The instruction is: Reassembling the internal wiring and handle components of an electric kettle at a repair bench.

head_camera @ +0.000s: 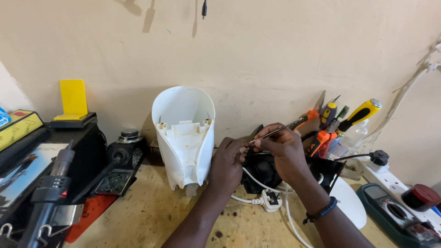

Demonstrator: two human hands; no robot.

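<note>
A screwdriver (pixel 287 127) with an orange handle was pinched in the fingers of the right hand (pixel 282 149), its tip brought to a small black part (pixel 252 135) clamped between the fingertips of the left hand (pixel 227 163), above a black base (pixel 264 172) and beside a white plastic shell (pixel 186 138). A slip of the tip into the left fingertips was judged likely, since the part was held in the air without support. The white cord (pixel 257 186) beneath could also be snagged.

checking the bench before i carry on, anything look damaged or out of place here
The white appliance shell stands open on the wooden bench, its inside ribs bare. Dark spots stain the wood by the white plug. The left hand and right hand work a thin tool.
</note>
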